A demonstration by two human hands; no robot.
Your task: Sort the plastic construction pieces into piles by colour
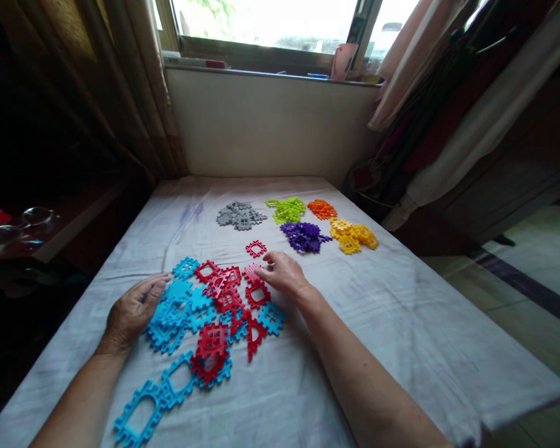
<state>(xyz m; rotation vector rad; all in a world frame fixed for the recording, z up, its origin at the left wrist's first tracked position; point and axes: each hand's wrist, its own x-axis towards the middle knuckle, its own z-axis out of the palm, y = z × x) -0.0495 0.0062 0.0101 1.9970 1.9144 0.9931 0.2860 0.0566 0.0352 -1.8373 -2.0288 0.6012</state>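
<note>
Red toothed pieces (220, 287) lie between two hands | right hand's (287, 274) fingers sit parted, thumb over a pink piece (251, 272); left hand's (131, 311) fingers rest together beside blue pieces (180, 289) | overlapping teeth could snag, dragging neighbours | gray (242, 214), green (289, 210), purple (303, 236), orange (322, 209), yellow piles (352, 235) beyond, on white cloth (401, 298)

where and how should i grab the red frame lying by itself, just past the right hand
Probably best by the near-right part of the rim of the red frame, coming from the right hand's side. It lies flat with an open centre, so a fingertip inside and the thumb on the notched outer edge should pinch it. No other piece overlaps it there.
</note>
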